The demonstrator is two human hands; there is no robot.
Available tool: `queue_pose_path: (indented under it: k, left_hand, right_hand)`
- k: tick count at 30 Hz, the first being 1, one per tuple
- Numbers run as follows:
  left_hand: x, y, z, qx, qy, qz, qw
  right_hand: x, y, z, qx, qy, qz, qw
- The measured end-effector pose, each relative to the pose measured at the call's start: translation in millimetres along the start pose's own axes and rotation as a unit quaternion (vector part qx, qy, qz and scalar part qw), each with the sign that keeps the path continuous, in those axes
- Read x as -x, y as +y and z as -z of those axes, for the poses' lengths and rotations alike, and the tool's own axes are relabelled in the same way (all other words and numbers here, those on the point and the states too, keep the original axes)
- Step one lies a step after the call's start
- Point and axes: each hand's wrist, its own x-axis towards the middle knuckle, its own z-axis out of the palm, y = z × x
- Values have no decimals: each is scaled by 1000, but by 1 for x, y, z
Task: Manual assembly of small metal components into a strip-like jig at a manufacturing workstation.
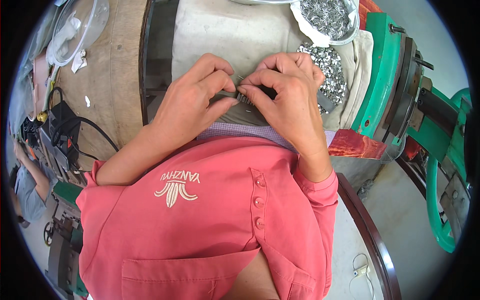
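Note:
My left hand (200,95) is over the cloth-covered work surface, its thumb and forefinger curved with a gap between their tips. Those tips are close to the end of a dark narrow bar (325,102), which carries a row of small metal pieces (243,98). My right hand (290,90) is closed around this bar, thumb and forefinger pinched at its left end. A thin metal pin (240,77) sticks up by these fingertips; what supports it is hidden. Another small pin (248,111) lies just below the row. The bar's middle is mostly covered by my right hand.
Beyond my right hand lies a heap of small shiny metal parts (332,75). A lined metal bowl (354,31) of pins stands at the far right. Green machinery (375,75) borders the right side. At left, a wooden table (112,65) holds a clear plastic tub (95,30). Another person's arm (37,175) shows far left.

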Motion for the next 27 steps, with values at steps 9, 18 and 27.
queue_pose_path:
  k: [9, 18, 27]
  left_hand:
    - [10, 1, 2, -43, 7, -94, 995]
    - [10, 3, -14, -166, 8, -222, 961]
    - [4, 12, -18, -205, -31, -231, 951]
  right_hand:
    - [64, -8, 32, -90, 47, -151, 983]
    - [80, -13, 2, 123, 80, -48, 988]
    - [81, -19, -3, 103, 96, -87, 986]
